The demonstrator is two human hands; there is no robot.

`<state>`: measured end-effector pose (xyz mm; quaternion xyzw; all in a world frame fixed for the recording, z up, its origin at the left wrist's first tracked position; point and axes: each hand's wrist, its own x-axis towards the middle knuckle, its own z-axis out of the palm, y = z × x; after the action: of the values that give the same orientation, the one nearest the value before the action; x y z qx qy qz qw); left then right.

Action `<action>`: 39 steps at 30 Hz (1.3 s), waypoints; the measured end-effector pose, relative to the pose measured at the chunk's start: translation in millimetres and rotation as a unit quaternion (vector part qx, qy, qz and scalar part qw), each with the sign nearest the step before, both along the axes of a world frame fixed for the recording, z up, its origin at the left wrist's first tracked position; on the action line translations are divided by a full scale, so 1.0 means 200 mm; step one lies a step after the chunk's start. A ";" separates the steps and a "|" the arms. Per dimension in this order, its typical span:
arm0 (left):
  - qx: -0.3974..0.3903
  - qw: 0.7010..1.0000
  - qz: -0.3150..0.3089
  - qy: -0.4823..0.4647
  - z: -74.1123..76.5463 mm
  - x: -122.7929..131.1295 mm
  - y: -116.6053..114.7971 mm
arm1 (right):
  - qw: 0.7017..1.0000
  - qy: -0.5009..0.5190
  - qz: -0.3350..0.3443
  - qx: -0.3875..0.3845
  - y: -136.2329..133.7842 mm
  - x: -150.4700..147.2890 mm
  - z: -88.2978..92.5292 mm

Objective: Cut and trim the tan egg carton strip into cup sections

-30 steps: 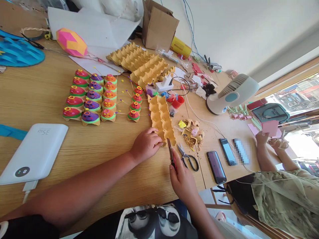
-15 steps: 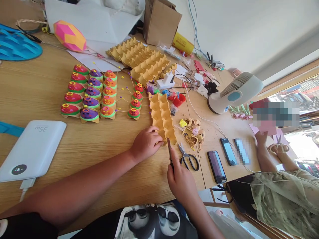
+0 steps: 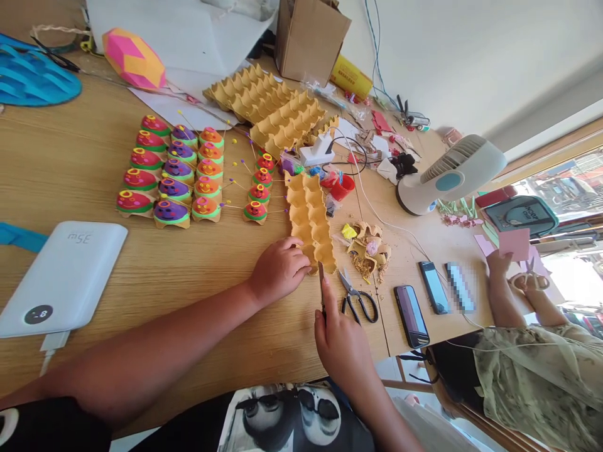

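Observation:
A two-column strip of yellow egg carton (image 3: pixel 309 210) lies on the wooden table before me. My left hand (image 3: pixel 279 269) is closed on its near left corner, fingers bent over the edge. In my right hand (image 3: pixel 343 342) is a knife (image 3: pixel 322 284), its index finger stretched along the back and the blade tip at the carton's near edge. Black-handled scissors (image 3: pixel 357 298) lie just right of the knife. Carton scraps with crumbs (image 3: pixel 370 251) sit beyond them. Painted egg-carton caterpillars (image 3: pixel 173 172) with pin feelers stand in rows to the left.
Larger egg trays (image 3: pixel 277 110) lie at the back, near a cardboard box (image 3: pixel 308 41). A white fan (image 3: pixel 447 179) and phones (image 3: pixel 411 316) are at right. A power bank (image 3: pixel 63 276) lies at left. Another person's hands (image 3: pixel 502 267) hold pink paper and scissors.
The camera view has shifted slightly. Both hands keep almost the same place at the carton, with the knife tip still at its near edge.

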<state>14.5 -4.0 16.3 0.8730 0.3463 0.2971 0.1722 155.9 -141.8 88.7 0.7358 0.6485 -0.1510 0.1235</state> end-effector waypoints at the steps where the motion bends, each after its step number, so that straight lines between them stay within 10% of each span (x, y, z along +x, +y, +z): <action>1: -0.002 1.000 0.001 0.000 0.00 0.00 0.00 | 1.000 -0.001 0.001 0.000 -0.01 0.00 0.00; 22: -0.009 1.000 -0.011 -0.010 -0.01 0.00 0.02 | 1.000 0.015 0.007 0.024 0.06 0.01 -0.02; 39: -0.006 1.000 -0.005 -0.016 -0.02 0.00 0.01 | 0.961 0.219 -0.026 0.166 0.12 0.18 -0.02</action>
<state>14.7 -1.6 12.3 0.8688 0.3407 0.3083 0.1849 191.8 -118.2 84.0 0.7115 0.6561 -0.2019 -0.1498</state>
